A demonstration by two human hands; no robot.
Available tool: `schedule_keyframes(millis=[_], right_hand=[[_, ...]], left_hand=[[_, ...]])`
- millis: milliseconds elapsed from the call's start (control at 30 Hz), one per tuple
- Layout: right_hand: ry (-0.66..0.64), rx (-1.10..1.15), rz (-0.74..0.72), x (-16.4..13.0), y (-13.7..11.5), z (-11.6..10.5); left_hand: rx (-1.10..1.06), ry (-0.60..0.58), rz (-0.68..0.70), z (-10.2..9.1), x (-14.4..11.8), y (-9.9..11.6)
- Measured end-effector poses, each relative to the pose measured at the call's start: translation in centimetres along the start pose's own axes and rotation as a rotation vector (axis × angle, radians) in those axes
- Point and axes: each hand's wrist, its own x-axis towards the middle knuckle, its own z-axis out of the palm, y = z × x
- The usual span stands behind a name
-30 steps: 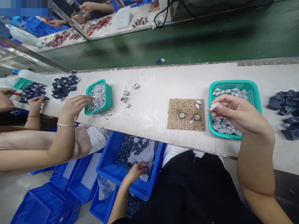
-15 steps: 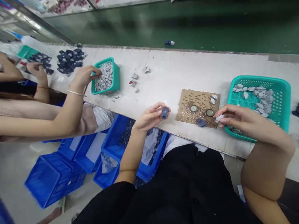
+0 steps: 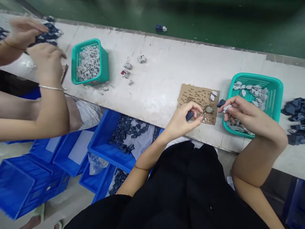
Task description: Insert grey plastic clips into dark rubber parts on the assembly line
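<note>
Here's the white tabletop (image 3: 162,79), running under and beyond both sets of fingers; the blue crate (image 3: 111,158) sits lower, off to the left of them. To the right, the green basket (image 3: 275,101) of grey bits stands right behind the right fingers. Beneath and just past the left fingers lies the cardboard sheet (image 3: 187,92) (its shiny specks are too small to make out). Now the right hand (image 3: 245,113): thumb and forefinger pinched together. And the left hand (image 3: 181,121): fingers curled, tips parted, keeping a dark blue piece (image 3: 189,116) inside the curl. Between the two hands, on the cardboard, sits the round metal cap (image 3: 209,109); a loose blue part (image 3: 221,103) lies just beside the right fingertips. Smallest, the pale grey piece (image 3: 227,108), gripped in that right-hand pinch!
</note>
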Motion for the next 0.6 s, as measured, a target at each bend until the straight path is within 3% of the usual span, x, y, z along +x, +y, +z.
schedule_keyframes(millis=[100,367,500,600], right_hand=[[-0.009,-0.042,0.029,-0.6,0.4,-0.6],[0.031,-0.046,0.012,-0.6,0.9,-1.0],[0.018,-0.040,0.022,-0.4,1.0,-1.0],[0.016,-0.039,0.005,-0.5,1.2,-1.1]], left_hand=[[0.167,-0.011,0.057,1.3,1.9,-0.1],[0.661,-0.220,0.137,4.9,8.3,0.2],[0.835,-0.189,0.146,6.4,9.4,0.3],[0.775,-0.115,0.090,6.7,9.5,0.4]])
